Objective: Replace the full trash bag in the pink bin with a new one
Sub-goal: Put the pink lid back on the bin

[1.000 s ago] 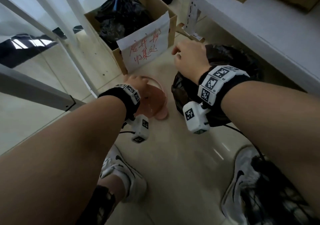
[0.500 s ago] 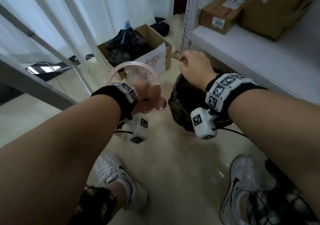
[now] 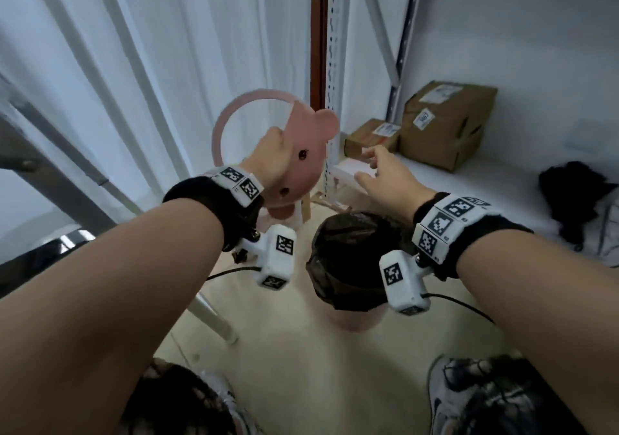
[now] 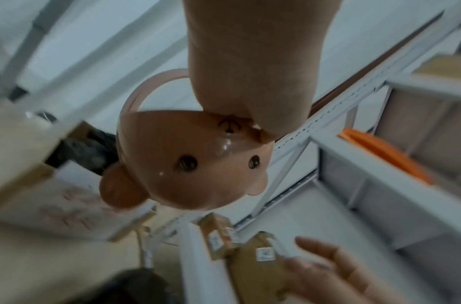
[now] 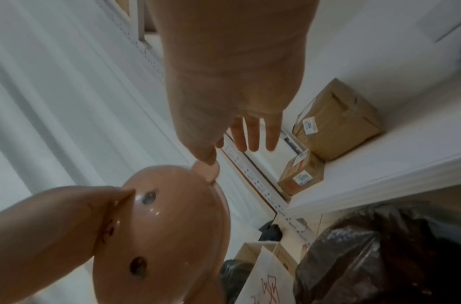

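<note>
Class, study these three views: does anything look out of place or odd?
Yes: the pink bin's bear-face lid is off the bin, gripped in mid-air by the left hand. Below, the black trash bag bulges over the pink bin. The right hand reaches, open, toward the shelf.

Nothing reads clearly: the white stickers on the two cardboard boxes (image 3: 449, 123) on my shelf (image 3: 495, 180) blur out, and red handwriting on a white paper sign (image 5: 265, 281) stays illegible

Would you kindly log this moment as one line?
left hand: holds pink bear lid | right hand: open near shelf | black bag: in bin
</note>
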Demonstrator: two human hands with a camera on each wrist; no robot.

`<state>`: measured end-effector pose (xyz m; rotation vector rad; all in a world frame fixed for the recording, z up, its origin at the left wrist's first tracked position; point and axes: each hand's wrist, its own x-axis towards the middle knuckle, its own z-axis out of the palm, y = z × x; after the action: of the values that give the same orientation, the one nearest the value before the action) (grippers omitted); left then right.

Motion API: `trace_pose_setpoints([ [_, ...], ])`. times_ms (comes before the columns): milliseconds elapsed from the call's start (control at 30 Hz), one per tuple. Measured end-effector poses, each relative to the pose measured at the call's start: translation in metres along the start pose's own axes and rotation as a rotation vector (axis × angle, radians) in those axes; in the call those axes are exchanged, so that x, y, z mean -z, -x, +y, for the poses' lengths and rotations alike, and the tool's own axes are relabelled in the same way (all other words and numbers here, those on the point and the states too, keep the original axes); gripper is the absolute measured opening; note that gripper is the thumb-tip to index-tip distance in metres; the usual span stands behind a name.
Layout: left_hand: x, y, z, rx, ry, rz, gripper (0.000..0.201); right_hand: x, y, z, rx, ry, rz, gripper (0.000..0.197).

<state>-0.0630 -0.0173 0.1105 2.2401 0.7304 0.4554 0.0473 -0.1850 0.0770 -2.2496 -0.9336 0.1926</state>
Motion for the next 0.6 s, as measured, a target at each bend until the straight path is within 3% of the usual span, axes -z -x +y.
trace_pose_setpoints([
  [200, -0.038, -0.003, 0.034, 0.127, 0.757, -0.027, 0.015, 0.015, 0.024, 0.022, -0.027, -0.306, -0.068, 0.09],
  [300, -0.067, -0.006, 0.046, 0.222, 1.051, -0.066, 0.029, 0.01, 0.02, 0.032, 0.047, -0.244, -0.075, 0.121],
  [367, -0.082, -0.009, 0.054, 0.263, 1.12, -0.112, 0.038, 0.007, 0.014, 0.037, 0.011, -0.016, -0.037, 0.125],
  [500, -0.096, -0.017, 0.054, 0.301, 1.168, -0.257, 0.037, 0.004, 0.007, 0.046, -0.066, 0.356, 0.111, 0.09],
  [600, -0.094, -0.014, 0.045, 0.246, 0.758, -0.323, 0.03, 0.004, -0.003, 0.056, -0.105, 0.537, 0.079, 0.082],
])
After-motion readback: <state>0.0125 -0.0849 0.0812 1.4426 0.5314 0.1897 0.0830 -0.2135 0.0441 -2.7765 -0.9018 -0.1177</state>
